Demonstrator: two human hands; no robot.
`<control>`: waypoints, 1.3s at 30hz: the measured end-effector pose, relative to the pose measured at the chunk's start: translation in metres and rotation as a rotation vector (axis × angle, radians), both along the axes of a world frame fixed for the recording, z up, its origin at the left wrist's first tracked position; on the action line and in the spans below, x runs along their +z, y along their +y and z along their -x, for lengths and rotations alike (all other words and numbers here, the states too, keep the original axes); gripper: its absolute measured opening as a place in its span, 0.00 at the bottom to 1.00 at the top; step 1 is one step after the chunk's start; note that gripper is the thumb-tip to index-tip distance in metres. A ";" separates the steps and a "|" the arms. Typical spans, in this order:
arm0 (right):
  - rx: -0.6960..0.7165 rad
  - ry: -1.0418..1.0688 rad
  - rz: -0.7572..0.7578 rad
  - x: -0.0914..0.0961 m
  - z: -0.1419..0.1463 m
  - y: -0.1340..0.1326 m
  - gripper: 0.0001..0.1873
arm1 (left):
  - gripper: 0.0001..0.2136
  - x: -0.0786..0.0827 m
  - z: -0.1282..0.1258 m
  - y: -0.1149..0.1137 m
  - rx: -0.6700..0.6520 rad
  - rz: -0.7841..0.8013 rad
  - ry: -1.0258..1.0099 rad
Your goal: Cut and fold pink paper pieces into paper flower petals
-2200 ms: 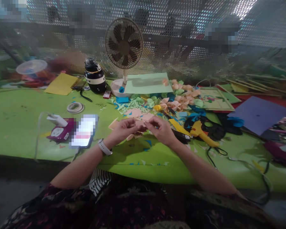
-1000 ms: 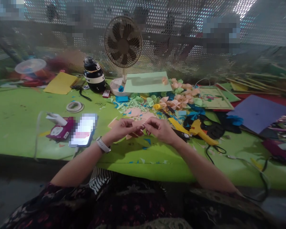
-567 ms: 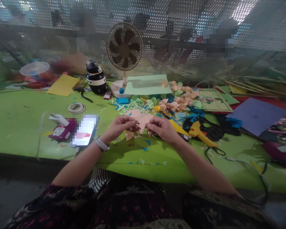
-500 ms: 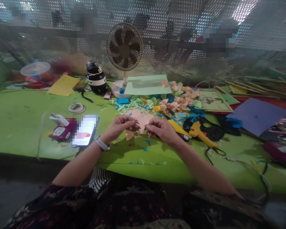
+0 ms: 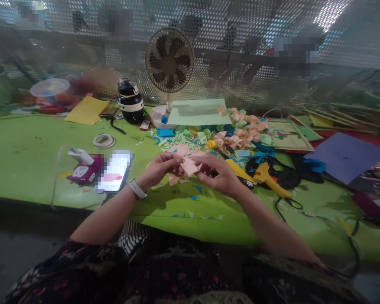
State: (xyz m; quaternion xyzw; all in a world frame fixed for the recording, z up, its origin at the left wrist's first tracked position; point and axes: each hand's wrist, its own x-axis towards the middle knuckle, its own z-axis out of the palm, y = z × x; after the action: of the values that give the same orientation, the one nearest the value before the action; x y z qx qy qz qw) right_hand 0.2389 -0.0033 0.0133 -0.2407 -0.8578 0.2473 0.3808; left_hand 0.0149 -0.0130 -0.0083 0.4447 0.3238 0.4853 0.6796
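Note:
A small folded piece of peach paper is held above the table at the centre. My left hand pinches its left edge between thumb and fingertips. To the right of the paper, my right hand has thumb and forefinger spread, with the forefinger close to the paper's upper right edge. Whether it touches is hard to make out. Beneath and behind my hands lie a flat peach sheet and green and blue scraps. A yellow box cutter rests beside my right hand.
A yellow glue gun with a black cord lies at right. Peach paper flowers are heaped behind, near the fan. At left are a phone, purple charging block, tape roll and black bottle.
The peach piece now shows turned up between my hands. My right hand's fingers have spread from a pinch, while my left hand keeps its pinch. The view has shifted slightly.

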 end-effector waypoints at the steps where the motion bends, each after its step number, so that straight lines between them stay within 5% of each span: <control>1: 0.032 -0.013 -0.083 -0.003 0.000 0.001 0.16 | 0.14 -0.001 0.000 0.000 -0.011 0.005 0.000; 9: -0.006 -0.094 -0.556 -0.015 0.001 0.002 0.14 | 0.16 -0.009 -0.004 0.000 -0.105 0.018 0.129; 17: -0.100 -0.044 -0.555 -0.018 0.001 0.003 0.10 | 0.17 -0.006 -0.005 -0.001 -0.072 -0.031 0.237; 27: -0.208 0.078 -0.273 -0.018 0.012 -0.002 0.02 | 0.19 -0.009 -0.007 -0.005 -0.126 -0.165 0.246; 35: -0.224 0.145 0.197 -0.016 0.015 -0.004 0.14 | 0.15 -0.006 -0.006 -0.006 -0.202 -0.194 0.207; 39: -0.231 0.152 0.301 -0.015 0.017 -0.005 0.16 | 0.13 -0.003 -0.005 -0.008 -0.223 -0.173 0.198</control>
State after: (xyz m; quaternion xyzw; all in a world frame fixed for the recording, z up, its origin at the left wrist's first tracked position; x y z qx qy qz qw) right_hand 0.2223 -0.0087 -0.0021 -0.3722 -0.7468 0.3449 0.4298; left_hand 0.0198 -0.0213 -0.0110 0.5803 0.2947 0.3868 0.6533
